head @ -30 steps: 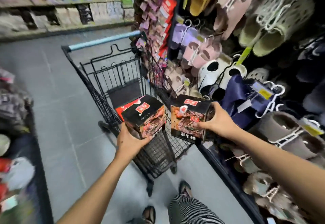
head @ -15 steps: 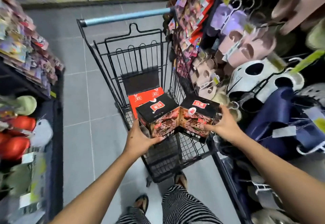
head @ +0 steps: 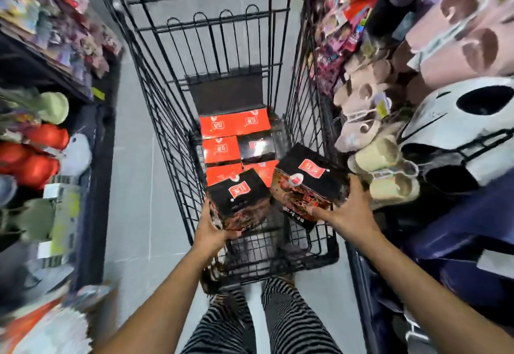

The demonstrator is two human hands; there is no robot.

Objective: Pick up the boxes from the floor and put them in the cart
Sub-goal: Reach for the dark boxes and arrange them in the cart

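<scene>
In the head view, my left hand (head: 211,228) grasps a black cardboard box with a red label (head: 239,200). My right hand (head: 347,211) grasps a second black box (head: 308,184). Both boxes are held over the black wire cart (head: 178,159). The second box is tilted, so I fear it may catch the cart wall or tumble onto the red boxes (head: 222,149) inside.

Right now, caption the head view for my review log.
Left hand grips the left black box, right hand the right black box, over the wire cart with red boxes inside.

Two held boxes (head: 239,196) (head: 309,184), one cart (head: 222,44)
</scene>
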